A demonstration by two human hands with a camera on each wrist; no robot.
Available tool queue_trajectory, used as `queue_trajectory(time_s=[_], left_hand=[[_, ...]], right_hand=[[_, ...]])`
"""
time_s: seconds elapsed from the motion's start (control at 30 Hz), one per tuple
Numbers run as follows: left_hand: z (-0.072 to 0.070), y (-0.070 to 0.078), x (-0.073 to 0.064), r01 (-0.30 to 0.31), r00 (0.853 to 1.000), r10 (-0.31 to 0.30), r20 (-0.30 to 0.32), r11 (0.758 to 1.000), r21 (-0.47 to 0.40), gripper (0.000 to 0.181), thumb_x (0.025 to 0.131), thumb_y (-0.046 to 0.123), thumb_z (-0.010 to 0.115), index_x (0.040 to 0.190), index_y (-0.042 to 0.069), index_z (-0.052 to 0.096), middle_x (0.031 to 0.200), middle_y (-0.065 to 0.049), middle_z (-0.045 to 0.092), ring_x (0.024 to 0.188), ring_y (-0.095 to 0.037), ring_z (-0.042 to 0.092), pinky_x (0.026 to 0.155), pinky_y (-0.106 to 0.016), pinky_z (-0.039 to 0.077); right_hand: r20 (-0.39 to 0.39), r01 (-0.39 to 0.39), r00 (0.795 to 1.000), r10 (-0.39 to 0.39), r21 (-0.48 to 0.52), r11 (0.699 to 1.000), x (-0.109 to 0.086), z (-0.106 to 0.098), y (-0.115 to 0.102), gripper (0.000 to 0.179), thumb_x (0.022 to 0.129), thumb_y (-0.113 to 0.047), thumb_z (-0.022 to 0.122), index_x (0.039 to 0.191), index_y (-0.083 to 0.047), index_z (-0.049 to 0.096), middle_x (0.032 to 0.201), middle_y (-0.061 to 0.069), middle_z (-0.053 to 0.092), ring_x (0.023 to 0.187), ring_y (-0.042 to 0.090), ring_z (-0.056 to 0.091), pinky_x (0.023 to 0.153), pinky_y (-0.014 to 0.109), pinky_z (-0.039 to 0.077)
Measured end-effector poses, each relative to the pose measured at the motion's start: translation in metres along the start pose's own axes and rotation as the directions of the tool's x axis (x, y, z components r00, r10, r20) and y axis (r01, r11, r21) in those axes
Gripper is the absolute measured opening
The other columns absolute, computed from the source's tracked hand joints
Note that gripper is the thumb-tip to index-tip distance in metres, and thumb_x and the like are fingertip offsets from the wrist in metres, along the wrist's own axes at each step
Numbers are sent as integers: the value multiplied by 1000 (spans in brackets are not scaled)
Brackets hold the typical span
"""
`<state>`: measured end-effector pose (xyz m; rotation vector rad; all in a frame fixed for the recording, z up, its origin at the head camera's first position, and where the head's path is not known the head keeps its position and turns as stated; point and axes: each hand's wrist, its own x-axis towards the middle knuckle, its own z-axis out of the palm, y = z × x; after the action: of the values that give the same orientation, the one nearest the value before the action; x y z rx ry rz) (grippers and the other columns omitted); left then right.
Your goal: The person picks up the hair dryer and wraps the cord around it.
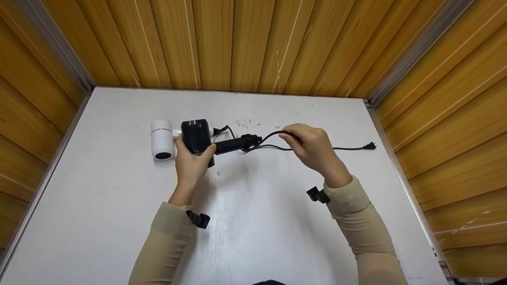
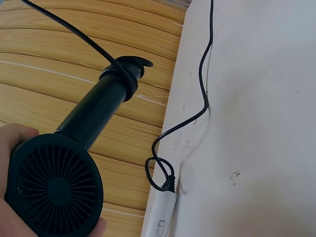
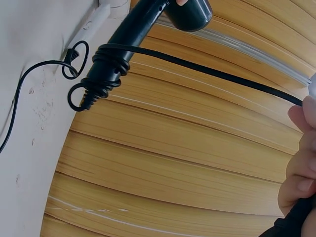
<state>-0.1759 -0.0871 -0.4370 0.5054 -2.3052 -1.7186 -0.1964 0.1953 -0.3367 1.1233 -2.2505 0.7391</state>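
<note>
My left hand (image 1: pixel 188 168) grips a dark hair dryer (image 1: pixel 196 136) around its head, fingers on one side and thumb on the other. Its round grille (image 2: pixel 58 191) faces the left wrist camera. The handle (image 1: pixel 229 145) points right, with several turns of black cord (image 3: pixel 109 61) wound about its end. From there a length of cord runs taut to my right hand (image 1: pixel 315 148), which pinches it between thumb and fingers. A thick black piece (image 3: pixel 295 217) shows under the curled fingers in the right wrist view. Both hands are above the table.
A white hair dryer (image 1: pixel 161 138) lies on the white table (image 1: pixel 119 221), just left of the dark one. Its black cord (image 2: pixel 203 74) trails over the tabletop. A black plug (image 1: pixel 370 146) lies near the right edge. Wood-patterned walls (image 1: pixel 245 43) enclose the table's back and sides.
</note>
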Motion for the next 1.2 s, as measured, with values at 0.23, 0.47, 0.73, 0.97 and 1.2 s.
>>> queue_trajectory(time_s=[0.23,0.47,0.73,0.97,1.2], left_hand=[[1,-3,-3,39,992,-46,117,997,64,91,75,36,71,147,14,21,120,-18,59,104,-31,58,91,-44,44],[5,-3,-3,31,967,-53,247,995,92,90,74,33,73,147,14,23,125,-18,56,109,-31,56,92,-44,46],[4,-1,-3,7,949,-44,313,993,119,92,73,32,72,148,11,22,127,-18,54,110,-31,55,94,-44,45],[1,0,-1,-18,937,-18,349,995,100,91,74,34,73,147,12,24,128,-16,53,111,-30,54,93,-44,45],[-3,-3,-2,-42,910,39,412,999,-1,82,74,27,75,142,15,32,125,-12,54,110,-28,54,88,-44,48]], right_hand=[[-55,-4,998,3,-7,1000,4,0,14,7,87,-8,66,90,-1,68,79,7,67,61,10,52,56,22,44],[-51,-62,997,61,-22,998,7,3,35,11,89,-12,63,91,-2,68,76,7,65,61,8,48,56,22,41],[-18,-177,984,176,-53,983,8,7,56,18,92,-20,60,92,-3,68,73,7,63,60,9,44,56,25,39],[10,-282,959,284,-68,957,14,12,73,23,91,-28,61,95,-6,69,73,7,64,59,11,43,59,28,38],[50,-385,920,388,-50,921,13,17,80,30,91,-34,59,98,-7,69,75,8,65,62,14,45,62,30,41]])
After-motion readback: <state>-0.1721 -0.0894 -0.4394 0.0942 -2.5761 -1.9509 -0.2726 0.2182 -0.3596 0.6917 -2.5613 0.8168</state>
